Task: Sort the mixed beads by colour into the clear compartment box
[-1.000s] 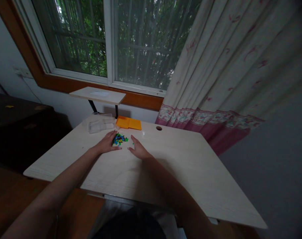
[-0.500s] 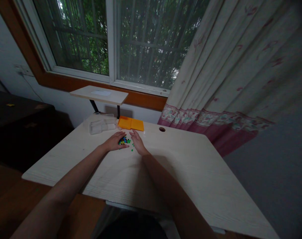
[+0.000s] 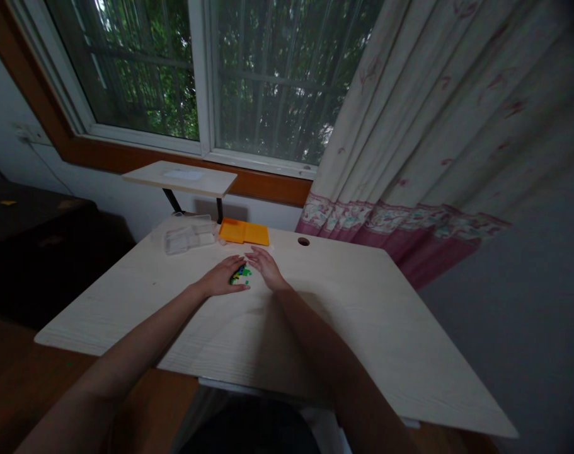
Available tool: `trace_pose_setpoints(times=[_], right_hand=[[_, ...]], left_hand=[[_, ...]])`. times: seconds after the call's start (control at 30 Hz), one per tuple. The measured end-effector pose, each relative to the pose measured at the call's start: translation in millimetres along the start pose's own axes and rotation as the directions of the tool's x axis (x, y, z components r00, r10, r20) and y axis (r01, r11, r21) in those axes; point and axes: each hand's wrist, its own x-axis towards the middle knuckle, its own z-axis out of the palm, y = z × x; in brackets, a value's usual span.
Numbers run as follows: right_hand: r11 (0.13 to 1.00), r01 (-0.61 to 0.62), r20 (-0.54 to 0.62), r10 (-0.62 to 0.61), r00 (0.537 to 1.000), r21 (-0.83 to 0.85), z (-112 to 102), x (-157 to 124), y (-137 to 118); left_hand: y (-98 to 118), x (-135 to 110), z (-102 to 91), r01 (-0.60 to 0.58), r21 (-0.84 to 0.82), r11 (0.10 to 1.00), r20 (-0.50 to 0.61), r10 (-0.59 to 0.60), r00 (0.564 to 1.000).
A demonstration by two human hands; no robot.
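Note:
A pile of small coloured pieces [image 3: 242,273], green, blue, yellow and dark, lies on the pale wooden table [image 3: 362,328]; they are too small to name. My left hand [image 3: 223,277] curves around the pile's left side, thumb apart from the fingers. On the far right side of the pile, my right hand [image 3: 266,265] rests with its fingers stretched toward the left fingertips. Neither hand grips a piece that I can make out. Part of the pile is hidden under my left hand.
Behind my hands lies an open orange case [image 3: 244,232]. Left of it are clear plastic boxes [image 3: 189,236]. A small raised shelf [image 3: 183,178] stands at the back left. A cable hole [image 3: 304,241] opens near the table's back edge, by a curtain [image 3: 390,208].
My hands have come closer together at their fingertips. The loose green pieces now lie nearer the pile, which looks more compact. The whole view has shifted slightly.

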Motion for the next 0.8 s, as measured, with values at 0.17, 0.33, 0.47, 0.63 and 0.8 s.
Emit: trace_pose_setpoints(times=[0.17, 0.33, 0.47, 0.63, 0.8], right_hand=[[0.971, -0.062, -0.056, 0.050, 0.997, -0.232, -43.5, -19.0, -30.4], [0.927, -0.092, -0.099, 0.060, 0.993, -0.363, -90.3, -43.1, -57.5], [0.938, -0.086, -0.118, 0.049, 0.992, -0.335, -124.5, -65.1, -72.2], [0.931, -0.092, -0.137, 0.046, 0.990, -0.354, -150.9, -96.4, -91.9], [0.899, -0.066, -0.123, 0.014, 0.992, -0.432, -155.9, -120.6, -105.5]], left_hand=[[11.0, 4.9, 8.1, 0.010, 0.040, 0.999, 0.039, -0.012, 0.999], [19.4, 18.8, 16.8, -0.007, 0.022, 1.000, 0.055, 0.006, 0.998], [26.0, 30.2, 28.5, -0.073, 0.005, 0.997, 0.029, 0.072, 0.997], [43.8, 43.7, 42.1, -0.175, -0.092, 0.980, -0.021, 0.174, 0.985], [72.8, 57.6, 51.7, -0.243, -0.153, 0.958, -0.011, 0.245, 0.970]])
